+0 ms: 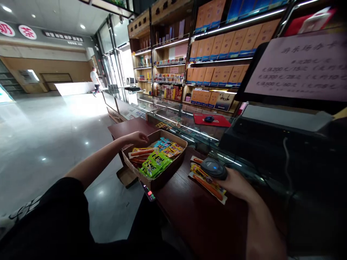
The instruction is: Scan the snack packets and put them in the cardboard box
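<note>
My right hand (237, 185) grips a black barcode scanner (214, 168) with a small blue light. Beneath and beside the scanner, packaged sausages (207, 187) and a yellow snack packet (199, 169) lie on the dark wooden counter. My left hand (138, 138) is curled closed at the back left rim of an open cardboard box (129, 164); whatever its fingers hold, if anything, is hidden. Inside the box are green snack packets (155, 164), blue packets (163, 143), orange packets (173, 149) and more wrapped sausages (142, 153).
A phone (148, 193) with a lit screen sits at the counter's front edge. Behind is a glass display case (176, 113) with a mouse (209, 118) on a red mat. A monitor (295, 68) bearing a paper notice stands right. A person (94, 80) is far off.
</note>
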### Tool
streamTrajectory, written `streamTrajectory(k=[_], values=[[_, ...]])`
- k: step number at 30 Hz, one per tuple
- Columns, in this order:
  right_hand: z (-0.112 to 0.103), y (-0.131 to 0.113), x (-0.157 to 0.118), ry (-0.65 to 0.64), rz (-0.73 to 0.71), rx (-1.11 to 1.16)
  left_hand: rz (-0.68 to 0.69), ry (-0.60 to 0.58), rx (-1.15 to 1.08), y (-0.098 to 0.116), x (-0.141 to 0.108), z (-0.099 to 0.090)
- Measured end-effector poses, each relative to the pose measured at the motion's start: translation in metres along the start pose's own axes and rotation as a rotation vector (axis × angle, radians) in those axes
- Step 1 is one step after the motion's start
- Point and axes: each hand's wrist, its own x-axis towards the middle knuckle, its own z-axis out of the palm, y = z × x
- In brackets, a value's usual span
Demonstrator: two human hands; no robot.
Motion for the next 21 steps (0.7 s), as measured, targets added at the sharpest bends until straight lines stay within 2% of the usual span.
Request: streamTrajectory(k=[4,9,12,15,21], values=[[-0.005,0.011,-0.002,-0.036,0.031,-0.001,0.080,-0.063,0.002,0.025,0.018,0.024],[-0.021,0.025,-0.012,0.081,0.066,-0.013,0.272,-0.205,0.039,0.083,0.052,0.078],[-0.033,0.031,-0.020,0.135,0.080,-0.002,0.386,-0.288,0.156,0.122,0.077,0.117],[-0.042,0.036,-0.029,0.202,0.108,-0.027,0.431,-0.351,0.245,0.151,0.102,0.162],[-0.057,0.038,-0.046,0.278,0.210,-0.057,0.468,-0.306,0.513,0.179,0.139,0.253]])
